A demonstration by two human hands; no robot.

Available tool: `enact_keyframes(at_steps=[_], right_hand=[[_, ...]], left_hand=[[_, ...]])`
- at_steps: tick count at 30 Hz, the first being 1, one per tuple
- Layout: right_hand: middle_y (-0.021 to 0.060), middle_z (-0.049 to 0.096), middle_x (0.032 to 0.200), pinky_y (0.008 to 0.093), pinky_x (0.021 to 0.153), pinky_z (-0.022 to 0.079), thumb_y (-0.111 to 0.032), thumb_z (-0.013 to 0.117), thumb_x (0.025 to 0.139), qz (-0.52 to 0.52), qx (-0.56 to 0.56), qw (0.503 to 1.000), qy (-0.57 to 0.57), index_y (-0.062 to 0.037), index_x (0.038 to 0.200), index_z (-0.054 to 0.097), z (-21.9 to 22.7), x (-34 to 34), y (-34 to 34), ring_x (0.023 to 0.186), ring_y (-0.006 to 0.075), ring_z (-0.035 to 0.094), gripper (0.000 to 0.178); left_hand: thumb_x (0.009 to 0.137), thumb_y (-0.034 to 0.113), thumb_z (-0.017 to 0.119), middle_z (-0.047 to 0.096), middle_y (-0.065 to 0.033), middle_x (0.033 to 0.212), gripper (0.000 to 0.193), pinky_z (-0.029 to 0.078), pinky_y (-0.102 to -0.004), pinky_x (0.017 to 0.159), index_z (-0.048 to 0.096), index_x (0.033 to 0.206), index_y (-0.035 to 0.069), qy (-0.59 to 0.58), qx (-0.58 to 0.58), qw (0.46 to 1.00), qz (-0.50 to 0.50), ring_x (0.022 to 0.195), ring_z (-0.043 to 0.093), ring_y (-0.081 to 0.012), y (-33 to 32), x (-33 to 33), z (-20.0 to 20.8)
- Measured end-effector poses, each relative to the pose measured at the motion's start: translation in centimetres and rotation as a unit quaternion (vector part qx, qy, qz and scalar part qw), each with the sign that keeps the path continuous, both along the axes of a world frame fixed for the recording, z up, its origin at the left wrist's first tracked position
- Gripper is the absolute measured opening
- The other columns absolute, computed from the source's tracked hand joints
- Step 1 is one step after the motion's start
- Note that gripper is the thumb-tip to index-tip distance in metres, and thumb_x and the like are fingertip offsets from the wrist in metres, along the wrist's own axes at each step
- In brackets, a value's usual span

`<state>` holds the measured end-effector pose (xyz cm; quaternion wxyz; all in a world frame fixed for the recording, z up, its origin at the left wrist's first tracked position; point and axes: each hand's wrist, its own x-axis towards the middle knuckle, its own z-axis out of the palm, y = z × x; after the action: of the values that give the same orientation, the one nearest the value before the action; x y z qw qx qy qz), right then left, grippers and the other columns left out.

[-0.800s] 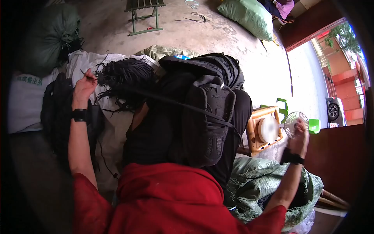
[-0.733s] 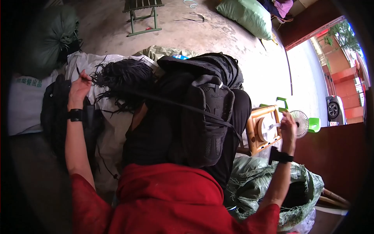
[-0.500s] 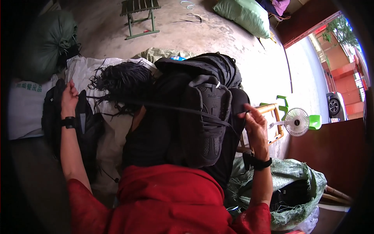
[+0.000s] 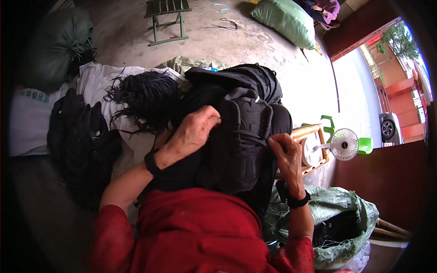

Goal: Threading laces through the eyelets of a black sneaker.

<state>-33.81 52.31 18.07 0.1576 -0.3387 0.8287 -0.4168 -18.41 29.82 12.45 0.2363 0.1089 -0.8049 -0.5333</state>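
Black mesh shoe (image 4: 248, 173) lies on lap (image 4: 180, 175). I see right hand (image 4: 290, 158) pinching shoelace (image 4: 249, 135) at shoe's edge; left hand's (image 4: 192, 131) fingertips pressed together, hold unclear. I'd keep lace flat, tension even.

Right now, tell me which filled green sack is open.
The frayed sack at lower right gapes wide; the left sack is gathered shut; the top sack shows no opening.

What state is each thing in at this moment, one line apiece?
Shoe: on the lap, partly laced.
Lace: strung across the shoe, untied.
Black strands: loose, splayed in a heap.
Folding stool: unfolded, standing.
Near sack: mouth open.
Dark green sack: gathered shut.
Fan: running or not, unclear.
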Motion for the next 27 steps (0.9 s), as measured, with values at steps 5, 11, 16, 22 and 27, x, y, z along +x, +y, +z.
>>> enact_keyframes(at_steps=[5, 11, 16, 22, 27], right_hand=[[0.0028, 0.063, 0.071, 0.026, 0.06, 0.045, -0.015, 0.065, 0.089, -0.01, 0.009, 0.997, -0.076, 0.0003, 0.091, 0.064, 0.9, 0.0, -0.1, 0.065, 0.007, 0.055, 0.016], [0.0063, 0.063, 0.07, 0.0286, 0.055, 0.045, -0.018, 0.064, 0.09, -0.042, 0.025, 0.994, -0.096, -0.0003, 0.089, 0.061, 1.5, 0.2, -0.7, 0.059, 0.0105, 0.058, 0.018], [0.0117, 0.063, 0.073, 0.036, 0.057, 0.047, -0.004, 0.068, 0.082, 0.003, -0.036, 0.942, 0.333, -0.0048, 0.087, 0.06, -0.8, 0.7, -0.9, 0.066, 0.0295, 0.064, 0.01], [0.0108, 0.062, 0.077, 0.0366, 0.056, 0.048, -0.004, 0.068, 0.082, -0.038, -0.051, 0.924, 0.378, -0.005, 0.089, 0.059, -2.4, 1.2, -1.2, 0.066, 0.0283, 0.064, 0.011], [0.0115, 0.061, 0.077, 0.0364, 0.055, 0.048, -0.004, 0.067, 0.084, -0.01, -0.043, 0.92, 0.388, -0.0055, 0.09, 0.059, -2.0, 1.7, -1.4, 0.065, 0.0301, 0.063, 0.01]], left_hand=[[0.098, 0.016, 0.049, 0.056, -0.0102, 0.065, 0.015, 0.044, -0.0318, 0.051, 0.049, 0.102, 0.001, -0.047, 0.0, 0.999, -0.019, 0.053, 0.056, -0.0167, 1.0, 0.8, 1.0], [0.095, 0.011, 0.054, 0.061, -0.0095, 0.067, 0.01, 0.049, -0.0298, 0.055, 0.053, 0.096, 0.002, -0.077, 0.036, 0.996, -0.019, 0.058, 0.063, -0.0181, 1.8, 2.1, 1.2], [0.092, 0.008, 0.058, 0.066, -0.0095, 0.074, 0.006, 0.052, -0.0287, 0.06, 0.058, 0.092, 0.001, 0.003, -0.04, 0.999, 0.018, 0.068, 0.069, -0.0182, 1.5, 1.7, 1.5], [0.091, 0.007, 0.06, 0.068, -0.0084, 0.077, 0.008, 0.053, -0.0278, 0.063, 0.06, 0.095, 0.001, -0.033, 0.013, 0.999, 0.024, 0.072, 0.07, -0.017, 1.3, 1.3, 1.7], [0.09, 0.009, 0.061, 0.069, -0.0065, 0.077, 0.011, 0.053, -0.0266, 0.061, 0.06, 0.098, 0.0, -0.007, 0.037, 0.999, 0.019, 0.07, 0.069, -0.0144, 1.2, 1.3, 1.5]])
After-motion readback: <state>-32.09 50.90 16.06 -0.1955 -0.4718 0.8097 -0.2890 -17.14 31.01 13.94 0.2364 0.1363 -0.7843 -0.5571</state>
